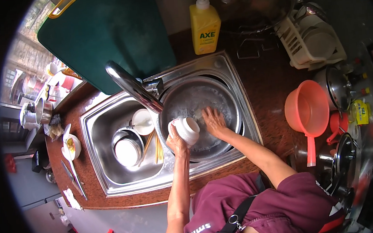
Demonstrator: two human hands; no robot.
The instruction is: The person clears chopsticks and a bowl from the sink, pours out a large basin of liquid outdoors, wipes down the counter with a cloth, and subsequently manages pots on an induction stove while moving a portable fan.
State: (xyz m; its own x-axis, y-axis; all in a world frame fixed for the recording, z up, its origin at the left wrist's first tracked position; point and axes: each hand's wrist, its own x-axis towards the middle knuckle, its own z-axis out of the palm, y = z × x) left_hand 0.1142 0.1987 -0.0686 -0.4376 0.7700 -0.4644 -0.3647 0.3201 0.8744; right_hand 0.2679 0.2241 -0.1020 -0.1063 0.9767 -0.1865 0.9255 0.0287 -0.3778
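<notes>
My left hand (177,143) grips a white bowl (187,131), tipped on its side with its foot turned to the right. The bowl is over a wide metal basin (197,86) set in the right-hand sink bowl. Inside the basin, my right hand (214,122) lies palm down with fingers spread, touching the wet inside. Anything beneath that palm is hidden. The chrome faucet (135,87) reaches over the basin's left rim. In the left sink bowl (103,119) are a metal pot holding a white bowl (127,153), another small white bowl (142,121) and several wooden chopsticks (158,148).
A yellow AXE dish soap bottle (205,26) stands behind the sink, beside a green cutting board (107,34). To the right are a pink dipper (307,110) and a dish rack (311,37). On the left counter lie a knife (71,176) and a bowl with food scraps (72,146).
</notes>
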